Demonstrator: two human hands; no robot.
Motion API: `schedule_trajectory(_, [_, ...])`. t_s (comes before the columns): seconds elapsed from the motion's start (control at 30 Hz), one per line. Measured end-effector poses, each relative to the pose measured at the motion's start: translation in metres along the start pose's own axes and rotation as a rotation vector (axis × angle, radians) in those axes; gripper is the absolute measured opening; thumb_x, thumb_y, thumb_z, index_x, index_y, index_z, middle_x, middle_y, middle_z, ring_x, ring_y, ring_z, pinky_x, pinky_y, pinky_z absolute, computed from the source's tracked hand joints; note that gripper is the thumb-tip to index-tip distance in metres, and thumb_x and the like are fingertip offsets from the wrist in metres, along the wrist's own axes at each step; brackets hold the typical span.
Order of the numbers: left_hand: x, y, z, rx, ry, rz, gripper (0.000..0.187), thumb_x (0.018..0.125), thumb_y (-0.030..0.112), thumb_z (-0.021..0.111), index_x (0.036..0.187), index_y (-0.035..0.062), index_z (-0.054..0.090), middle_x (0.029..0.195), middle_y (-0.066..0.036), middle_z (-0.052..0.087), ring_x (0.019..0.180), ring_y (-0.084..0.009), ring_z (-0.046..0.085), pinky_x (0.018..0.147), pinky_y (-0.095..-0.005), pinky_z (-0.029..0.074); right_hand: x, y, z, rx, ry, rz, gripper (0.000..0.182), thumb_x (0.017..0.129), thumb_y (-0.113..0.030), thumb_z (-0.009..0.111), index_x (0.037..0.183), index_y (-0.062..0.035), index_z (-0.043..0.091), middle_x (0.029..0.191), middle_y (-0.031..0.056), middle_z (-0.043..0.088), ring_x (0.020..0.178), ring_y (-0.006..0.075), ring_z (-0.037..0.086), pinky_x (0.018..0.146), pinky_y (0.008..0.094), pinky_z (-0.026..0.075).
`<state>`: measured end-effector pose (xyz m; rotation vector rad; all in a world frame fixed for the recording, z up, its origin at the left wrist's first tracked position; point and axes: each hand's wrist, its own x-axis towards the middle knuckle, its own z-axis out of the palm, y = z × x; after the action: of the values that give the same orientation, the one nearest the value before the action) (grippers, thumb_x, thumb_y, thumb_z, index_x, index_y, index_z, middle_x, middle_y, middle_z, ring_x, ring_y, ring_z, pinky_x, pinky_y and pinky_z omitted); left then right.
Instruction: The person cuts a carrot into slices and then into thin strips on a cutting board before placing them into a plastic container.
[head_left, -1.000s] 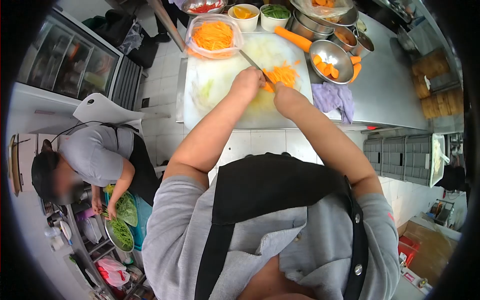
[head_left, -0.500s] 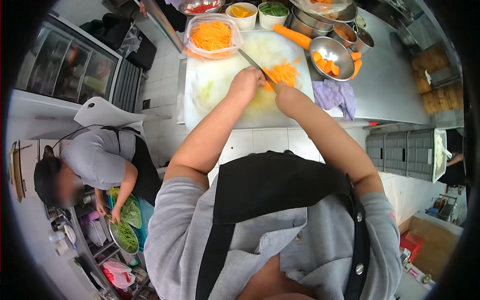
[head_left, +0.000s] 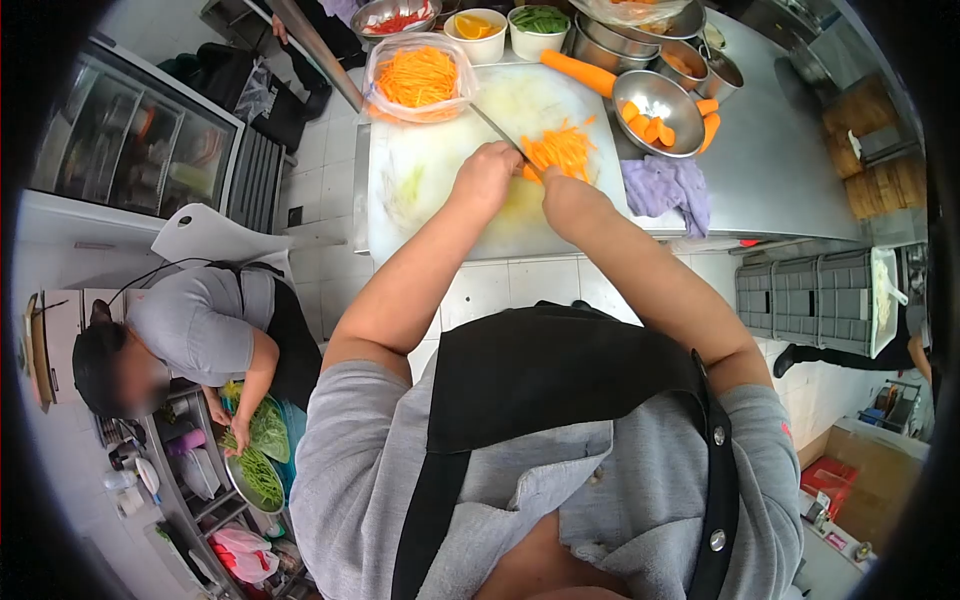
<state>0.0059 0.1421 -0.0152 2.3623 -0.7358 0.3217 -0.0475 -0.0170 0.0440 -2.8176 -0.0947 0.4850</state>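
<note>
In the head view, my right hand (head_left: 576, 207) is wrapped round the handle of a knife (head_left: 497, 128), its blade slanting away to the upper left over the white cutting board (head_left: 410, 215). My left hand (head_left: 487, 176) lies against the blade with curled fingers, holding down a carrot piece (head_left: 531, 173) that is mostly hidden. Carrot shreds (head_left: 562, 150) lie in a loose pile just beyond the blade. At the board's far left corner stands a bag-lined container heaped with shredded carrot (head_left: 416, 78).
A metal bowl (head_left: 683, 97) of carrot chunks and a long carrot (head_left: 578, 73) sit right of the board, above a purple cloth (head_left: 667, 187). White tubs (head_left: 540, 43) and stacked pans (head_left: 612, 48) line the back. A co-worker (head_left: 200, 310) handles greens at left.
Both hands and the knife have shifted slightly left. The shred pile looks a little bigger. At the far right, more of another person's legs shows.
</note>
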Motion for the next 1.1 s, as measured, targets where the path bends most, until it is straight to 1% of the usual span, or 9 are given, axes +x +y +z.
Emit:
schedule_trajectory(0.23, [-0.002,-0.002,0.000,0.078,0.028,0.045,0.009,0.074,0.006,0.062,0.081,0.0054,0.068,0.082,-0.010,0.061,0.083,-0.0301,0.059,0.074,-0.0371,0.050,-0.024,-0.022,-0.061,-0.049,-0.231,0.066,0.026,0.090,-0.011,0.039,0.108,0.0005,0.054,0.100,0.0244,0.066,0.094,0.0374,0.065,0.082,0.0460,0.051])
schedule_trajectory(0.33, [-0.002,0.002,-0.004,0.054,0.022,0.032,0.009,0.073,0.006,0.062,0.081,0.0059,0.068,0.081,-0.010,0.060,0.083,-0.0300,0.058,0.074,-0.0374,0.050,0.020,0.028,0.036,0.001,0.170,-0.168,0.021,0.089,-0.008,0.041,0.103,0.0055,0.049,0.080,0.0260,0.065,0.061,0.0353,0.066,0.054,0.0453,0.052])
schedule_trajectory(0.37, [-0.001,0.002,-0.005,0.043,0.019,0.026,0.009,0.073,0.006,0.062,0.081,0.0061,0.068,0.081,-0.010,0.060,0.083,-0.0300,0.058,0.074,-0.0376,0.050,0.023,0.030,0.036,-0.004,0.184,-0.200,0.021,0.088,-0.008,0.041,0.102,0.0057,0.049,0.078,0.0261,0.065,0.061,0.0354,0.066,0.054,0.0441,0.053])
schedule_trajectory(0.47, [-0.003,-0.004,0.000,0.073,0.034,0.054,0.010,0.072,0.005,0.063,0.081,0.0066,0.068,0.081,-0.010,0.061,0.084,-0.0301,0.059,0.074,-0.0374,0.050,-0.003,-0.006,-0.038,0.023,-0.142,-0.016,0.020,0.086,-0.008,0.043,0.101,0.0041,0.050,0.079,0.0277,0.064,0.071,0.0396,0.066,0.065,0.0466,0.053])
schedule_trajectory(0.5, [0.000,-0.006,0.000,0.060,0.030,0.057,0.010,0.072,0.005,0.063,0.081,0.0065,0.068,0.081,-0.010,0.061,0.084,-0.0300,0.059,0.074,-0.0372,0.050,-0.016,-0.018,-0.057,-0.032,-0.213,0.052,0.024,0.089,-0.009,0.041,0.106,0.0011,0.054,0.098,0.0252,0.066,0.093,0.0379,0.065,0.079,0.0464,0.051])
schedule_trajectory(0.7, [-0.003,-0.006,-0.006,0.000,-0.016,0.027,0.010,0.072,0.005,0.063,0.081,0.0059,0.067,0.083,-0.009,0.063,0.085,-0.0289,0.061,0.074,-0.0360,0.051,0.011,0.008,0.001,-0.006,0.012,-0.093,0.023,0.089,-0.009,0.041,0.104,0.0028,0.054,0.097,0.0260,0.066,0.093,0.0387,0.065,0.080,0.0471,0.051])
schedule_trajectory(0.8, [0.001,-0.005,-0.006,-0.004,-0.012,0.045,0.010,0.072,0.004,0.063,0.081,0.0061,0.067,0.083,-0.009,0.063,0.086,-0.0284,0.061,0.074,-0.0353,0.051,-0.011,-0.014,-0.043,0.037,-0.148,0.045,0.023,0.088,-0.008,0.041,0.104,0.0024,0.054,0.097,0.0270,0.065,0.093,0.0393,0.065,0.081,0.0477,0.051])
schedule_trajectory(0.9, [-0.001,-0.007,-0.003,-0.029,-0.012,0.058,0.010,0.072,0.004,0.062,0.080,0.0063,0.067,0.084,-0.009,0.064,0.086,-0.0282,0.061,0.074,-0.0350,0.051,0.003,-0.008,-0.006,0.051,-0.022,0.023,0.024,0.087,-0.008,0.041,0.106,0.0023,0.054,0.099,0.0276,0.065,0.094,0.0388,0.065,0.082,0.0471,0.051])
schedule_trajectory(1.1, [0.000,-0.010,-0.005,0.012,0.003,0.100,0.007,0.074,0.005,0.061,0.078,0.0060,0.066,0.084,-0.009,0.064,0.085,-0.0282,0.061,0.074,-0.0357,0.051,-0.009,0.002,-0.015,0.038,-0.070,-0.017,0.024,0.087,-0.008,0.042,0.104,0.0025,0.055,0.099,0.0273,0.065,0.094,0.0386,0.065,0.082,0.0465,0.050])
